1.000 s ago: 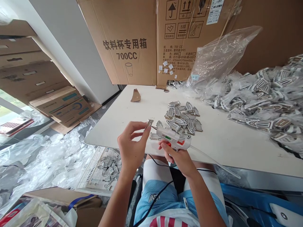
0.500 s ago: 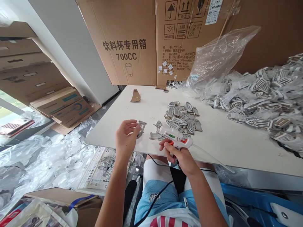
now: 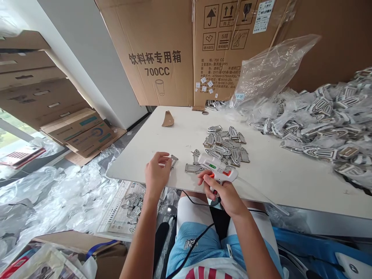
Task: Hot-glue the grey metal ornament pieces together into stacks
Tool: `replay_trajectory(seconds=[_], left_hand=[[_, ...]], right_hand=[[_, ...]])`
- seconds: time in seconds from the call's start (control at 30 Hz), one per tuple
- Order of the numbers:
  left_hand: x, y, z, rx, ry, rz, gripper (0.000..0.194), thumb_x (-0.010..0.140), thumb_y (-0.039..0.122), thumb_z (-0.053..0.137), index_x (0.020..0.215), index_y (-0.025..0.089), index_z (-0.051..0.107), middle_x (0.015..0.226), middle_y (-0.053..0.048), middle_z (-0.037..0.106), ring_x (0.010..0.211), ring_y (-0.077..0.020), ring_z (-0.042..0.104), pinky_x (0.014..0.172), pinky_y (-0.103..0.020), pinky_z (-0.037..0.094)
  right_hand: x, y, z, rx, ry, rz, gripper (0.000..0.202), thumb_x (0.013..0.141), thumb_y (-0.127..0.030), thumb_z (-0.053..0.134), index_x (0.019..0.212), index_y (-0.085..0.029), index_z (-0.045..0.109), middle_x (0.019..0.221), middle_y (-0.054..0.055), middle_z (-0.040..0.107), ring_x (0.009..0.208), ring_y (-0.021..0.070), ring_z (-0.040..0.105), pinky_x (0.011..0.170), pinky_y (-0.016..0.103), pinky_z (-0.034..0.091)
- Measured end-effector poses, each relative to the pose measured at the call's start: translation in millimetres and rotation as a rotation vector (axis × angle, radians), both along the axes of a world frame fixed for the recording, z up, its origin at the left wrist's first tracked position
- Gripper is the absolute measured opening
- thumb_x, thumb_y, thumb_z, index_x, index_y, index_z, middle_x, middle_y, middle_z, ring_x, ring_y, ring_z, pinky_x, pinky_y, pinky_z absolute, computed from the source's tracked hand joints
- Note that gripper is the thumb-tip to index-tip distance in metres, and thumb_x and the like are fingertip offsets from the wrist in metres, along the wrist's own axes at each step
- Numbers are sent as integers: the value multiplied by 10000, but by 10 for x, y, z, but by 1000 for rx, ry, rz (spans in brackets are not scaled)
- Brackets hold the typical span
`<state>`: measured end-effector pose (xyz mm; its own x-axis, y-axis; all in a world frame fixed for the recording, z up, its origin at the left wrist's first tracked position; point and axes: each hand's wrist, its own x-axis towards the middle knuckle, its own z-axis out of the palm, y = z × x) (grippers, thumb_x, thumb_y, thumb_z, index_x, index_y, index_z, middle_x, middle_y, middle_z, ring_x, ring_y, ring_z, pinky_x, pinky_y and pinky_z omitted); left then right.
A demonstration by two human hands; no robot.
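Note:
My left hand (image 3: 158, 172) pinches a small flat metal piece (image 3: 174, 161) with a frame-like outline, near the table's front edge. Part of that piece is hidden behind my fingers. In my right hand (image 3: 217, 190) is a white hot glue gun (image 3: 217, 166) with orange-red parts, its nozzle pointing left. A clear glue stick (image 3: 261, 195) sticks out of its back. Just beyond the gun lies a loose pile of similar silver-grey metal pieces (image 3: 225, 145), some partly covered by the gun.
A large heap of plastic-wrapped metal pieces (image 3: 319, 120) covers the table's right side. Cardboard boxes (image 3: 162, 38) stand along the back, with a clear plastic bag (image 3: 270, 69) leaning there. A cardboard scrap (image 3: 167, 119) lies on the white table (image 3: 139, 143). Below left, a tray (image 3: 116, 217) holds more pieces.
My left hand has lowered slightly, and the metal piece in it has tilted. The right hand holds the glue gun almost still. The whole view has shifted a little.

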<state>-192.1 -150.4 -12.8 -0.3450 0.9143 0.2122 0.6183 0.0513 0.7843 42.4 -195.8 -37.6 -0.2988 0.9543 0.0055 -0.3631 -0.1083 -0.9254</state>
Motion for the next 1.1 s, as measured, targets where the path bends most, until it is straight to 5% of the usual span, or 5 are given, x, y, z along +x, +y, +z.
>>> replay_trajectory(seconds=[0.23, 0.47, 0.73, 0.9, 1.1], left_hand=[[-2, 5, -47, -15, 140, 1, 201, 917, 372, 653, 1088, 279, 702, 999, -54, 828, 912, -292, 733, 836, -420, 506], [145, -105, 66, 91, 387, -34, 130, 978, 314, 610, 1064, 258, 691, 1052, -92, 796, 1043, -348, 680, 847, -446, 482], [414, -182, 155, 46, 449, -562, 178, 998, 289, 655, 1169, 263, 695, 1117, -55, 752, 1095, -289, 652, 958, -429, 477], [455, -190, 139, 11, 446, -563, 203, 990, 328, 684, 1179, 259, 708, 1093, -66, 723, 1056, -278, 661, 876, -392, 482], [425, -175, 141, -94, 343, -488, 123, 908, 297, 730, 1020, 250, 746, 869, -20, 696, 774, -219, 631, 667, -336, 397]], right_hand=[[-5, 7, 1, 10, 0, 19, 238, 1025, -433, 704, 1088, -211, 763, 925, 27, 688, 487, 55, 420, 487, 254, 322], [-11, 2, 16, 0, 7, 12, 251, 1013, -441, 715, 1065, -201, 763, 886, 25, 687, 480, 55, 407, 497, 258, 345], [5, 10, 39, -22, 113, 16, 228, 1036, -417, 689, 1066, -203, 763, 882, 18, 664, 476, 53, 394, 471, 250, 320], [2, 12, 58, -40, 130, -1, 251, 1013, -441, 713, 1045, -197, 763, 863, 21, 668, 471, 59, 392, 472, 250, 329], [-11, 13, 51, -30, 110, -10, 244, 1004, -444, 724, 1052, -209, 768, 860, 13, 669, 474, 61, 397, 467, 247, 338]])
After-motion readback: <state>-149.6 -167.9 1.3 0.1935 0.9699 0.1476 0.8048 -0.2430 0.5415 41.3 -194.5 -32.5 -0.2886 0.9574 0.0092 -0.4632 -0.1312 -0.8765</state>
